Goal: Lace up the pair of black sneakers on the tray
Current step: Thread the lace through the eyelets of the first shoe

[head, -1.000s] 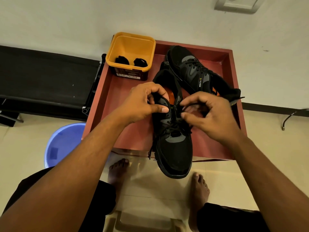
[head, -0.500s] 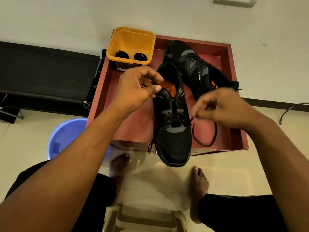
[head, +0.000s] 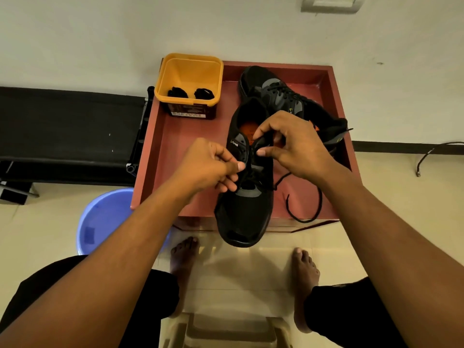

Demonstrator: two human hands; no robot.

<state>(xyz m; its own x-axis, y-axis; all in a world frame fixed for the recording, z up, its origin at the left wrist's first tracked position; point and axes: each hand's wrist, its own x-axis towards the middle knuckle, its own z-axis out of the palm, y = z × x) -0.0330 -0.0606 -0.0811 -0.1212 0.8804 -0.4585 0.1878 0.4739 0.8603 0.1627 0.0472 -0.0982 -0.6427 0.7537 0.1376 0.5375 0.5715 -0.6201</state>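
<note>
Here, a red tray (head: 160, 151) is sitting against a pale wall, yellow tub (head: 188, 71) at its 11 o'clock, blue basin (head: 100, 217) at 8. One sneaker (head: 242, 212) is overhanging the 6 o'clock edge, second sneaker (head: 281, 96) lying at 1. The left hand (head: 208, 167) and right hand (head: 293, 146) are pinching, seemingly, its lace (head: 319, 207), fingertips together.

A yellow tub (head: 175, 79) holds two black bundles (head: 177, 92); a blue basin (head: 105, 217) sits on the floor (head: 37, 234).

The near sneaker (head: 242, 212), black with an orange insole, lies partly laced on the red tray (head: 180, 151), its toe overhanging the front edge. Its loose lace (head: 321, 207) loops across the tray's right side. The far sneaker (head: 276, 96) lies laced, angled behind it.
</note>
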